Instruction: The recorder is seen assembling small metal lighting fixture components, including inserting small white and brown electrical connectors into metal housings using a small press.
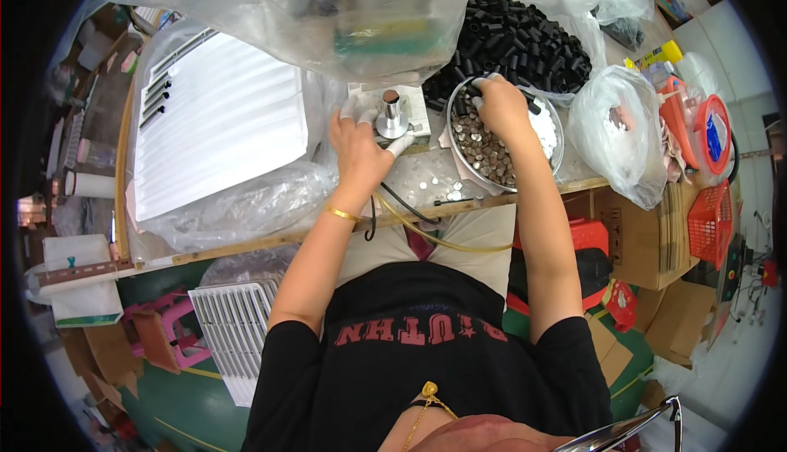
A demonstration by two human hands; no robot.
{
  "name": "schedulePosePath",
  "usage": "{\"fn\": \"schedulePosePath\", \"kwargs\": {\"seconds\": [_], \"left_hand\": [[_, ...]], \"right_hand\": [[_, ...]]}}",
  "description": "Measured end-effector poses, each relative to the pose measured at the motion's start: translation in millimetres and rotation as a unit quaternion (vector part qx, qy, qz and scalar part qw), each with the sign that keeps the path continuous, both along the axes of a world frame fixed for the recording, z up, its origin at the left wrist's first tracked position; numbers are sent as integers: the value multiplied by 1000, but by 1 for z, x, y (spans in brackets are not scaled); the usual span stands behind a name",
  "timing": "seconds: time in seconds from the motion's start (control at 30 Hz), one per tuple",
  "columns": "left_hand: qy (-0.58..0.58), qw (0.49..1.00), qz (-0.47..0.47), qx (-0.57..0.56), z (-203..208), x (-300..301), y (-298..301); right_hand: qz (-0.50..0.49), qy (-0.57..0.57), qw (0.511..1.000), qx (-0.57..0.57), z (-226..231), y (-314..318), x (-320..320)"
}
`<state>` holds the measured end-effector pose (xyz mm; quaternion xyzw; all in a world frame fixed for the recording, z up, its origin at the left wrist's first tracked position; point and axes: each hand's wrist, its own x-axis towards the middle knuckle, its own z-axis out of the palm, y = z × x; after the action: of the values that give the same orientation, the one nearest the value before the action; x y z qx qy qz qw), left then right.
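Observation:
My left hand (361, 147) is at a metal fixture with its fingers spread, white covers on the fingertips and the thumb beside the round base. An upright metal post (392, 114) with a brown-looking top stands there on a pale block (418, 118). My right hand (504, 109) reaches into a round metal bowl (562, 150), fingers bent together among small black pieces at its far left side; what they grip is hidden. The bowl holds brownish metal discs (482, 147) and white pieces (543, 127).
A heap of black tubes (516, 42) lies behind the bowl. White ribbed sheeting (221, 124) with several black tubes is at left. A plastic bag (615, 136) sits at right. Loose discs (434, 183) and cables (402, 198) lie near the table's front edge (246, 239). Plastic sheeting (287, 18) hangs above.

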<state>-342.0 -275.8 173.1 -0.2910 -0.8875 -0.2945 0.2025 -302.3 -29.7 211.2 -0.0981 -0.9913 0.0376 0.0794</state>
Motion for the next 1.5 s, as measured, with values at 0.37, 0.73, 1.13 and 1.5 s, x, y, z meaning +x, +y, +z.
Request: {"fn": "schedulePosePath", "kwargs": {"seconds": [0.37,0.73,1.13,1.5], "left_hand": [[35,943,-64,324,38,-8,11],[-181,792,-45,581,22,11,-2],[-245,847,-36,471,18,29,-38],[-246,866,-63,431,23,43,-25]], "right_hand": [[15,140,775,-615,8,-36,35],[39,168,694,-698,27,-104,2],[-14,234,889,-393,-1,-32,48],[-73,131,982,-114,-4,3,88]]}}
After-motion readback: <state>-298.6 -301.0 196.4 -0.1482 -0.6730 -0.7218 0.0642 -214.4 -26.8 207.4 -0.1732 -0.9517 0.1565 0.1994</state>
